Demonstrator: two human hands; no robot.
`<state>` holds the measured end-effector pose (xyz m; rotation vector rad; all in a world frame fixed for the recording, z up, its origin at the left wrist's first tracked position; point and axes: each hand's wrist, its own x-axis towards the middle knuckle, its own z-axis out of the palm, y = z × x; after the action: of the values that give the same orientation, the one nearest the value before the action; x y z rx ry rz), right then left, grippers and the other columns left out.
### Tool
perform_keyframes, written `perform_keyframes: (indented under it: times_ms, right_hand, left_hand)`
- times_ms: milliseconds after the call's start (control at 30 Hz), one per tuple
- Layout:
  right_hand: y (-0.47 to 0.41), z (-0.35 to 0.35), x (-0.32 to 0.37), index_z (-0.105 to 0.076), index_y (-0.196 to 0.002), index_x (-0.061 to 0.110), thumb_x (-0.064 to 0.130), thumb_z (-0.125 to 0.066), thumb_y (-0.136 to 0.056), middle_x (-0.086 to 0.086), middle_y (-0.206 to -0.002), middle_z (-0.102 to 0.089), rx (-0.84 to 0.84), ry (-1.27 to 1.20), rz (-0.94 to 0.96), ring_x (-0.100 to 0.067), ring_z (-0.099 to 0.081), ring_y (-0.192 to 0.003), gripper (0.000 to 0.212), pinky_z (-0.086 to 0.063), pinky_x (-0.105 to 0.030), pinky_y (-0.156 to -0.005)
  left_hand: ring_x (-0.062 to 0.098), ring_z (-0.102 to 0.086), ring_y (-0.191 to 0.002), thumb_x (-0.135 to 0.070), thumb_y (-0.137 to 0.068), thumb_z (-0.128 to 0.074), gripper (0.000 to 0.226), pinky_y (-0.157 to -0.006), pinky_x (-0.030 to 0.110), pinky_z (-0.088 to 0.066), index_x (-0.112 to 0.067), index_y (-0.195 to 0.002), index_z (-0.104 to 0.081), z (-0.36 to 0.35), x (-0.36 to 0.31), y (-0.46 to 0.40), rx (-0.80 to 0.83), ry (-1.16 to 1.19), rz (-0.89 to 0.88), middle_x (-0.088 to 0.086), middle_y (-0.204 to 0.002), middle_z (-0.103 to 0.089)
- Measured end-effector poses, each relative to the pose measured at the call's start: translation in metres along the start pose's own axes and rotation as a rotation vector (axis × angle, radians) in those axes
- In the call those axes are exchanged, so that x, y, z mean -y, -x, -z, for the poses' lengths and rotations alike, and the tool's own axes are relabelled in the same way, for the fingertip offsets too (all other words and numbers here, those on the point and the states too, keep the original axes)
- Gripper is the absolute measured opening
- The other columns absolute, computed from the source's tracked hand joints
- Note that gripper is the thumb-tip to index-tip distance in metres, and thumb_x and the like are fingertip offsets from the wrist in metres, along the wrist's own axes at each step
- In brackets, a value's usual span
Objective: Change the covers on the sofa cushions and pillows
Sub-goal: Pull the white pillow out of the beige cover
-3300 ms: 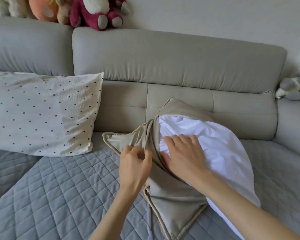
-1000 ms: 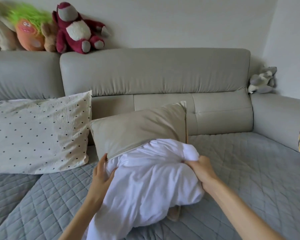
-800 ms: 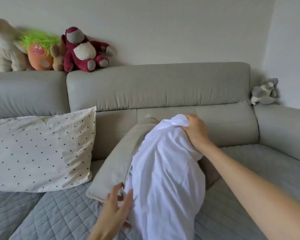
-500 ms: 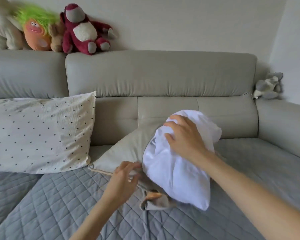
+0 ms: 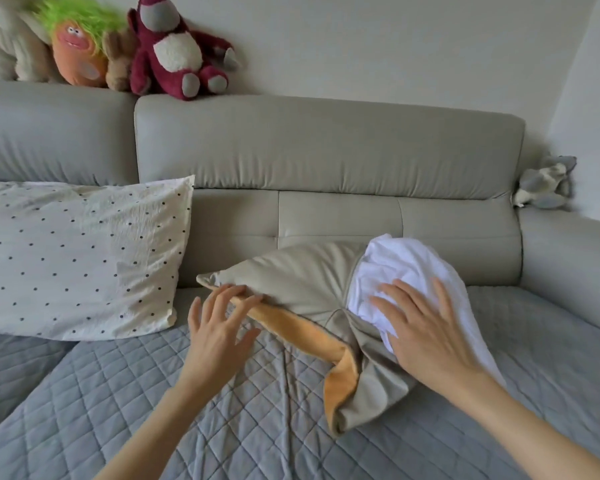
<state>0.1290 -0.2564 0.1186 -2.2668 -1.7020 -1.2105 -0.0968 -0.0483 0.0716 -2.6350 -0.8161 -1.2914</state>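
Note:
A white pillow insert point(image 5: 409, 268) lies on the sofa seat, its left part inside a beige cover point(image 5: 298, 278) with an orange lining point(image 5: 312, 337) showing along the open lower edge. My right hand point(image 5: 426, 323) lies flat with spread fingers on the white insert where it leaves the cover. With its fingers straight, my left hand point(image 5: 219, 323) touches the cover's left edge near its corner. A cream pillow with black dots point(image 5: 73, 258) leans against the backrest at the left.
The grey sofa has a quilted grey seat pad point(image 5: 153, 403) and an armrest point(image 5: 568, 271) at the right. Several plush toys point(image 5: 174, 53) sit on top of the backrest at the left, and a grey one point(image 5: 544, 181) at the right corner.
The pillow has gone from held up to lying down on the seat. My right hand let go of its top and now lies flat on it. My left hand released the cover's edge and opened.

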Motion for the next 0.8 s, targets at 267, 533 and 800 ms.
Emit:
perform_keyframes:
  times_ms: [267,533,800]
  right_hand:
    - [-0.034,0.001,0.049,-0.061,-0.104,0.011,0.027,-0.06,-0.074,-0.004,-0.106,-0.062,-0.137,-0.2,-0.041,-0.028,-0.057,-0.106,0.034,-0.032,-0.04,-0.101]
    - [-0.024,-0.019,-0.014,-0.059,-0.117,0.016,0.027,-0.052,-0.085,0.002,-0.107,-0.063,-0.1,-0.038,-0.105,-0.023,-0.061,-0.101,0.035,-0.032,-0.045,-0.1]
    - [-0.045,-0.025,0.009,-0.061,-0.117,0.017,0.043,-0.043,-0.089,-0.004,-0.108,-0.061,-0.195,-0.136,-0.091,-0.025,-0.058,-0.095,0.042,-0.043,-0.035,-0.08]
  left_hand:
    - [0.018,-0.047,-0.085,-0.034,-0.084,-0.044,0.015,-0.075,0.033,-0.045,-0.023,-0.091,-0.053,-0.02,-0.019,-0.021,0.041,-0.036,-0.345,-0.004,-0.09,-0.054]
    - [0.025,-0.047,-0.084,-0.025,-0.086,-0.045,0.017,-0.074,0.033,-0.035,-0.017,-0.098,-0.054,-0.013,-0.01,-0.04,-0.114,-0.083,-0.289,0.006,-0.094,-0.053]
    - [0.017,-0.038,-0.071,-0.007,-0.083,-0.042,0.009,-0.066,0.028,-0.032,-0.014,-0.089,-0.043,-0.015,-0.011,-0.038,-0.04,-0.013,-0.464,0.003,-0.08,-0.045]
